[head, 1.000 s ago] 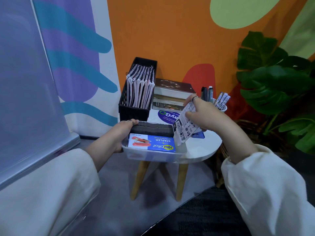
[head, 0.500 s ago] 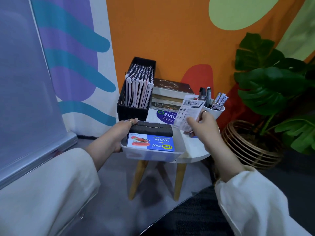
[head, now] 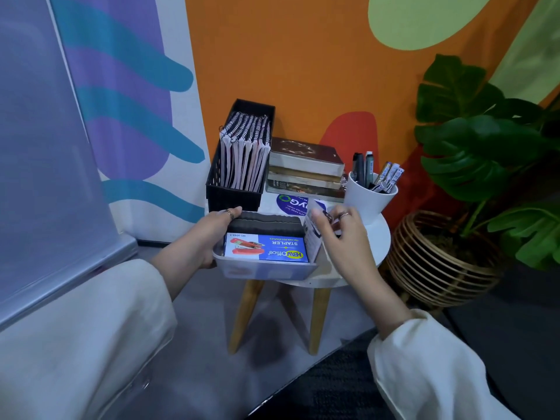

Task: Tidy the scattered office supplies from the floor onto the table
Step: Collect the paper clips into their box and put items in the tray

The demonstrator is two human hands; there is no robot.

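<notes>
A clear plastic tray [head: 266, 271] sits on the front edge of a small round white table [head: 380, 247]. In it lie a blue stapler box [head: 268, 248] and a dark grey pouch [head: 266, 221]. My left hand [head: 209, 234] grips the tray's left end. My right hand [head: 339, 231] pinches a white printed packet [head: 312, 234] standing upright at the tray's right end, inside its wall.
On the table stand a black basket of spiral notebooks [head: 242, 159], a stack of books [head: 306, 168] and a white cup of pens [head: 369, 195]. A wicker planter [head: 436, 262] with a large-leaf plant [head: 485, 153] stands to the right. A grey whiteboard [head: 45, 153] leans at left.
My right hand has brought the white packet down from above the table into the right end of the tray. My left hand has stayed on the tray.
</notes>
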